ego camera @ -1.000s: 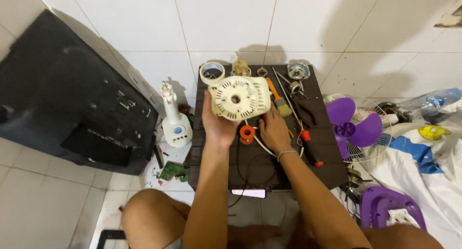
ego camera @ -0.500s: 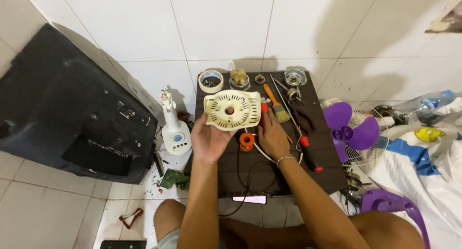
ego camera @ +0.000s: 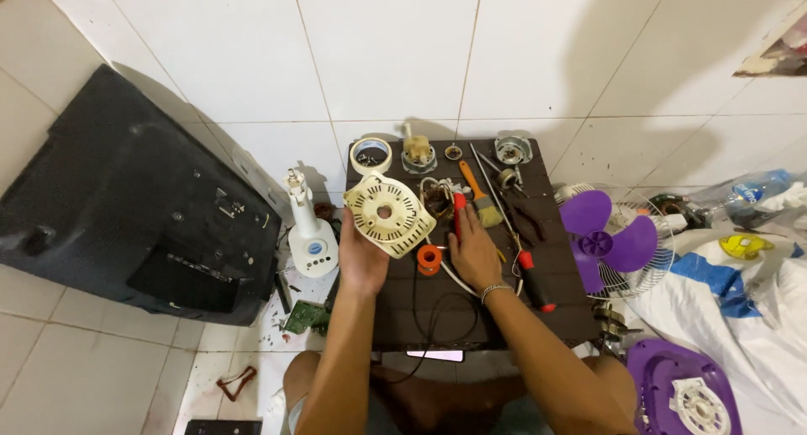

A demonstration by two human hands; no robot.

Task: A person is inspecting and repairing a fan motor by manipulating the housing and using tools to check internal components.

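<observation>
Left hand (ego camera: 363,258) grips cream fan cover (ego camera: 387,214), tilted, over table's (ego camera: 471,317) left edge; right hand (ego camera: 473,248) closed on red screwdriver (ego camera: 459,212), shaft pointing away, just right.

Cream round fan cover (ego camera: 386,214), slotted, with a centre hole, held tilted above the surface's left edge. Red-handled screwdriver (ego camera: 459,212) lying near the middle, pointing toward the far edge.
</observation>
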